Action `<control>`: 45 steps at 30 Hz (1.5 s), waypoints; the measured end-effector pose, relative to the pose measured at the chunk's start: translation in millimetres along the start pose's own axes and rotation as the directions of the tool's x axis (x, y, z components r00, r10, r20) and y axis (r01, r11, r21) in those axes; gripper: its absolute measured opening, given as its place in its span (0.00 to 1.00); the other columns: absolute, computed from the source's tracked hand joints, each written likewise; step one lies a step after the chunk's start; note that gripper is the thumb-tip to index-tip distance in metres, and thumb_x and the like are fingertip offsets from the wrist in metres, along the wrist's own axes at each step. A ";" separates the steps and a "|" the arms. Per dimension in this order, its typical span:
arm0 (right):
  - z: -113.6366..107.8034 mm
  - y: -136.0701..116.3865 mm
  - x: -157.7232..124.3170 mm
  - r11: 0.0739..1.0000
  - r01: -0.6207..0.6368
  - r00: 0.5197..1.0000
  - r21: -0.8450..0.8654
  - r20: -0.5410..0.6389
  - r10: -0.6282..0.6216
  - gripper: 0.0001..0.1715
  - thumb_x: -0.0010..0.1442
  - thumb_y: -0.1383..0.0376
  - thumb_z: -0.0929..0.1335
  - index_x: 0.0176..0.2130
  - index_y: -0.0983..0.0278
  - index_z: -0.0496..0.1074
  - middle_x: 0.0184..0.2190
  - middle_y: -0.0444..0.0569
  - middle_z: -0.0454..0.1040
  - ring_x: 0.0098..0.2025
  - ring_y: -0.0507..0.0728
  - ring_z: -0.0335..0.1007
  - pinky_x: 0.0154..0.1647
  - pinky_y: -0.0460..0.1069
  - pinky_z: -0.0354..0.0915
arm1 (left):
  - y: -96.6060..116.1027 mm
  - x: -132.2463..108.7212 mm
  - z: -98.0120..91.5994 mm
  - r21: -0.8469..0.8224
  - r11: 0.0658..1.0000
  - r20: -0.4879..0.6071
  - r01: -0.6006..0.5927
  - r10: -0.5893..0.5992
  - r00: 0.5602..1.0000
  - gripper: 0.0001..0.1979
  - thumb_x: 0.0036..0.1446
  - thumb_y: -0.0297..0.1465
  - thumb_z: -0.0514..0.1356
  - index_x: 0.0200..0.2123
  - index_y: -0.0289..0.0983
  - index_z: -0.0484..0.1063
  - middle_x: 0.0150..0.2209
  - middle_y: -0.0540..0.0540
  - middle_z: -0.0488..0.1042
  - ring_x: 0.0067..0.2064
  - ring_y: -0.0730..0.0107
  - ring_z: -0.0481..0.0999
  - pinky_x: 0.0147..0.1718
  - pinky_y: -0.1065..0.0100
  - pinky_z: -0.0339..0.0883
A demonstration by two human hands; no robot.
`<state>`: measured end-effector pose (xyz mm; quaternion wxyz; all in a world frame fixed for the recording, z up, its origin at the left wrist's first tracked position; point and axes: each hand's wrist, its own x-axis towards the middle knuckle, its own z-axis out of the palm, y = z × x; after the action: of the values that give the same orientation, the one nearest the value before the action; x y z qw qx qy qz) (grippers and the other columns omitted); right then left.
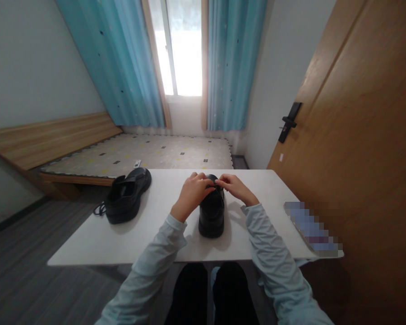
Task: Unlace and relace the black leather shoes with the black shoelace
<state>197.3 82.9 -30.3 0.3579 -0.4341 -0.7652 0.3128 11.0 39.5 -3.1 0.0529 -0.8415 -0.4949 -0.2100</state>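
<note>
A black shoe [211, 219] stands upright on the white table [165, 243], its heel end toward me. Over its front part, my left hand [194, 192] reaches in from the left with fingers bent and closed on something too small to make out. From the other side my right hand [236, 186] meets it, thumb and fingers pinched together at the shoe's upper. Another black shoe [124, 198] rests at the table's left edge, with a dark lace loop hanging out at its near left end.
A blurred flat item [313, 228] lies along the table's right edge. Beyond the table is a bed [155, 151] with a small white object [137, 164] near its front edge. A wooden door [358, 135] stands at the right.
</note>
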 end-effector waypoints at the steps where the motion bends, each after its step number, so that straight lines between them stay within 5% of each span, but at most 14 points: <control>1: 2.2 0.7 1.1 1.000 0.000 1.000 -0.001 -0.011 0.000 0.23 0.54 0.48 0.67 0.27 0.66 0.69 0.23 0.43 0.67 0.27 0.51 0.60 0.29 0.46 0.56 | 1.3 1.3 0.8 0.028 1.000 0.022 -0.005 0.004 1.000 0.09 0.56 0.35 0.61 0.39 0.40 0.78 0.40 0.43 0.74 0.43 0.59 0.69 0.41 0.63 0.65; 14: -7.4 -4.9 -3.3 0.982 -0.099 0.993 0.162 0.075 0.088 0.15 0.45 0.58 0.72 0.22 0.67 0.68 0.18 0.41 0.66 0.23 0.48 0.59 0.26 0.45 0.55 | 5.4 -3.5 3.5 -0.014 0.991 0.109 0.134 -0.131 0.985 0.09 0.64 0.34 0.53 0.40 0.36 0.69 0.39 0.43 0.73 0.38 0.65 0.74 0.34 0.69 0.63; 28: -11.9 5.0 -7.1 0.909 -0.240 0.971 0.341 0.082 0.225 0.10 0.42 0.67 0.74 0.21 0.67 0.69 0.20 0.46 0.75 0.27 0.52 0.72 0.30 0.46 0.70 | -23.0 -11.5 23.0 -0.232 0.962 0.018 0.142 -0.141 0.990 0.07 0.63 0.30 0.52 0.34 0.36 0.67 0.34 0.43 0.75 0.37 0.63 0.75 0.37 0.65 0.65; 37: -12.2 4.5 -8.9 0.901 -0.299 0.954 0.314 0.074 0.291 0.09 0.44 0.72 0.73 0.20 0.68 0.69 0.20 0.48 0.74 0.25 0.50 0.72 0.27 0.44 0.69 | -29.2 -14.4 22.8 -0.272 0.947 0.076 0.173 -0.159 0.984 0.06 0.61 0.29 0.54 0.32 0.36 0.68 0.34 0.44 0.76 0.37 0.64 0.74 0.38 0.65 0.66; 45: -10.9 -2.3 -9.6 0.921 -0.279 0.960 0.273 0.095 0.263 0.09 0.46 0.72 0.70 0.21 0.66 0.65 0.21 0.46 0.73 0.26 0.50 0.71 0.25 0.43 0.68 | -13.4 -13.7 13.6 -0.197 0.964 0.036 0.176 -0.172 0.984 0.05 0.60 0.32 0.57 0.36 0.38 0.71 0.37 0.46 0.74 0.37 0.65 0.74 0.36 0.66 0.66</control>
<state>208.7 75.2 -25.1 0.3477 -0.4711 -0.6548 0.4778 -2.2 39.2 -22.6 -0.0550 -0.7976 -0.5439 -0.2548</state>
